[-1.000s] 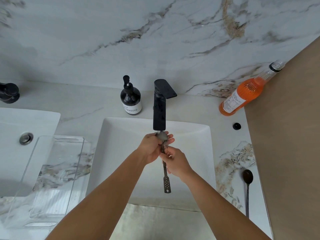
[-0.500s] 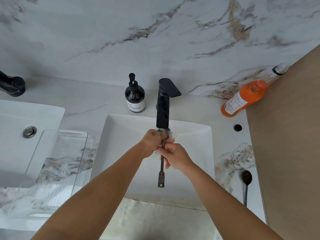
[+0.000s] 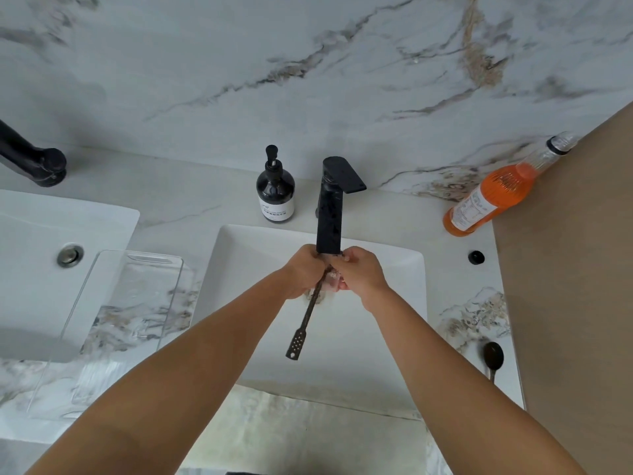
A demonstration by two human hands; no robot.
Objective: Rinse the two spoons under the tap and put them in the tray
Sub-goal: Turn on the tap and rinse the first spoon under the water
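Marble, white with grey and rust veins, covers the wall (image 3: 308, 63) and runs down into the counter (image 3: 191, 207). A white rectangular sink (image 3: 387, 337) sits in the middle of it, its rim square and thin, with a second sink (image 3: 51, 269) off to the left. Both bare forearms reach in from the near edge and meet over the middle basin, right under the spout of the black tap (image 3: 330, 214). The left hand (image 3: 305, 272) is curled shut around the upper part of a dark spoon (image 3: 303, 323), and the right hand (image 3: 359, 272) is closed against it from the other side, fingers pressed onto the same end. The bowl of that spoon is hidden inside the hands; its thin handle slants down and to the left over the basin, ending in a flat perforated tab. Water glints between the hands.

A clear plastic tray (image 3: 137, 320) lies on the counter between the two sinks, its left edge overhanging the second sink, nothing in it that I can see. The strip of counter right of the middle sink is narrow, hemmed in by a tan panel (image 3: 575, 303). The other spoon (image 3: 493, 358) lies there, dark and oval-bowled, bowl pointing away from the near edge. Further back an orange bottle (image 3: 496, 193) leans by the wall, and a dark round soap pump bottle (image 3: 275, 190) stands just left of the tap. A small black cap (image 3: 476, 257) sits on the counter near the sink's far right corner.
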